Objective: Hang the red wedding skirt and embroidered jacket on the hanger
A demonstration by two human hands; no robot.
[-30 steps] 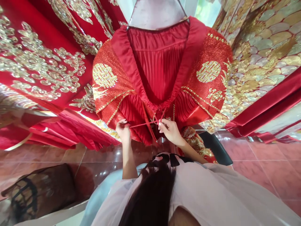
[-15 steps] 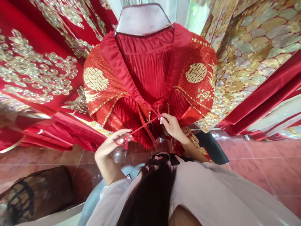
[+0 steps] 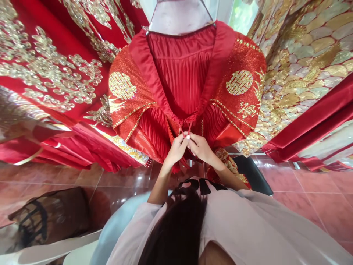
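A red pleated skirt (image 3: pixel 179 81) with a gathered waistband and glittering gold-embroidered panels hangs in front of me. Two ends of its thin red drawstring (image 3: pixel 190 127) come out at the low point of the waistband. My left hand (image 3: pixel 178 147) and my right hand (image 3: pixel 200 147) meet there, fingertips touching. Both are closed in a pinch on the drawstring, just below the waistband. The crossing of the cord between the fingers is partly hidden.
A pale board (image 3: pixel 180 18) stands behind the waistband. Red cloth with crystal beading (image 3: pixel 63 77) hangs at left, gold sequinned cloth (image 3: pixel 309 59) at right. A black seat (image 3: pixel 253 175) is at lower right, and a dark brown bag (image 3: pixel 60 213) lies on the tiled floor.
My left hand has come in from the left, where it held the drawstring stretched out, to meet my right hand below the waistband. The view has shifted slightly.
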